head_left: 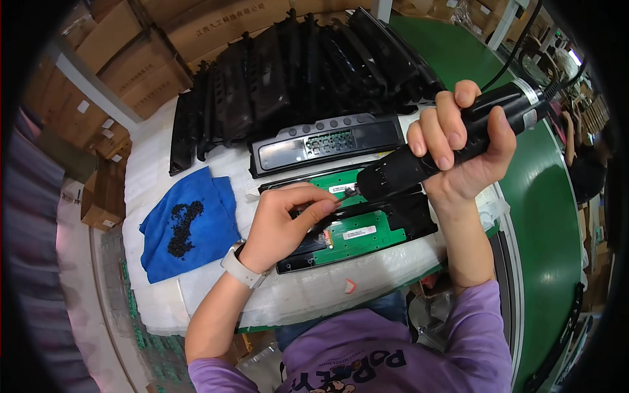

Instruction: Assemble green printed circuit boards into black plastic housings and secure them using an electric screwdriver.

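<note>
In my right hand (462, 137) is a black electric screwdriver (400, 171), held slantwise with its nose pointing down and left. My left hand (291, 219) is closed, thumb and fingertips pinched together at the screwdriver's bit; what they hold is too small to make out. Below both hands lie black plastic housings with a green circuit board (373, 239) in the nearer one and another green board (327, 181) just behind it. A blue cloth (216, 229) to the left carries a pile of small black screws (180, 239).
Behind the boards lies a black panel with a display window and buttons (282, 155). Many black housings (262, 85) stand stacked at the back. White foam sheet (147, 164) covers the bench. Cardboard boxes (216, 29) rise behind, and a green surface (547, 262) runs along the right.
</note>
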Demonstrator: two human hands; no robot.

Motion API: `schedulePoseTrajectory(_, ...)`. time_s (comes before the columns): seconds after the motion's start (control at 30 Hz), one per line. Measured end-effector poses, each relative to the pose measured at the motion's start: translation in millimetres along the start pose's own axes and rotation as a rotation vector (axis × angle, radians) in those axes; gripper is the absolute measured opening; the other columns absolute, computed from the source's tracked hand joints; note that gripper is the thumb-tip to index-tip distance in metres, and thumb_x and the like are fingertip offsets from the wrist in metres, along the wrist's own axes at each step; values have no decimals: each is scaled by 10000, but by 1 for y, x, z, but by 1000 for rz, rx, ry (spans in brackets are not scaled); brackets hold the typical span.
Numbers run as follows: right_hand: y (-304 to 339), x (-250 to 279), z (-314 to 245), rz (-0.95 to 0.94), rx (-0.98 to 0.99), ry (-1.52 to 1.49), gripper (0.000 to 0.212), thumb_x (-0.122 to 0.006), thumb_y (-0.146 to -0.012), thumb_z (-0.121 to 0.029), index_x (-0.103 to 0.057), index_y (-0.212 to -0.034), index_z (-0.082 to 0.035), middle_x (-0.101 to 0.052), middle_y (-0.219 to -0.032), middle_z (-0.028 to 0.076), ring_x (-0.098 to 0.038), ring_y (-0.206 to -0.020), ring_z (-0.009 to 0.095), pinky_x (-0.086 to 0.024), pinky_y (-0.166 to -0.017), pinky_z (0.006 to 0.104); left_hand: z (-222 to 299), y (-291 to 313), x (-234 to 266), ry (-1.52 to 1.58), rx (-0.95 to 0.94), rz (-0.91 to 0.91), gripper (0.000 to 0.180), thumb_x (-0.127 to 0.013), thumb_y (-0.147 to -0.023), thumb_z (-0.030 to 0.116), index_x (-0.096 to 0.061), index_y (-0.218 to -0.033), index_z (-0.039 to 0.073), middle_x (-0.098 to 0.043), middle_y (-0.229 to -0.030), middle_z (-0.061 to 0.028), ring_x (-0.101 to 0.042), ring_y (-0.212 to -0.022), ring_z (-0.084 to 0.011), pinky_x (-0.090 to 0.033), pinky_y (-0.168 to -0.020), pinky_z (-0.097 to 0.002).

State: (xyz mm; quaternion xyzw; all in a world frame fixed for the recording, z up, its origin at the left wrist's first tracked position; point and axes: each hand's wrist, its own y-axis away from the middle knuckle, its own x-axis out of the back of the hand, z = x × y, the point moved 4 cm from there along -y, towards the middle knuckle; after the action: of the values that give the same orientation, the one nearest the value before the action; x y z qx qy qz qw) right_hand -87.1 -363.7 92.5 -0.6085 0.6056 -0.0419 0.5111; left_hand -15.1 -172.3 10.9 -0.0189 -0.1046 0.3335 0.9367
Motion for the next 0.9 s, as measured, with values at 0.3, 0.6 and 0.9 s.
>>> schedulePoseTrajectory(0.3, 3, -5, 7, -33, -9, 13, 288, -414, -884, -302, -490, -994, -47, -479, -617, 43, -450, -432, 138, -447, -526, 335, 2, 0, -3, -73, -21, -51, 105, -637, -781, -2, -657, -872, -51, -641, -824, -87, -590, -746, -121, -457, -678, -216)
schedulePoseTrajectory(0.6, 8, -8, 10, 125, -21, 65, 243, -408, -888, -265, -492, -974, -54, -473, -599, 43, -454, -429, 147, -443, -521, 333, 6, 4, -7, -139, -17, 68, 103, -693, -733, 44, -678, -811, -20, -651, -738, -91, -603, -643, -129, -468, -604, -222)
schedulePoseTrajectory(0.9, -2, 1, -7, -23, -177, 338, 212, -523, -799, -181, -476, -867, 14, -449, -523, 52, -418, -373, 125, -370, -402, 256, 27, 1, -8, -712, -398, 105, 321, -738, -628, 103, -610, -901, -8, -601, -932, -135, -565, -892, -304, -464, -761, -347)
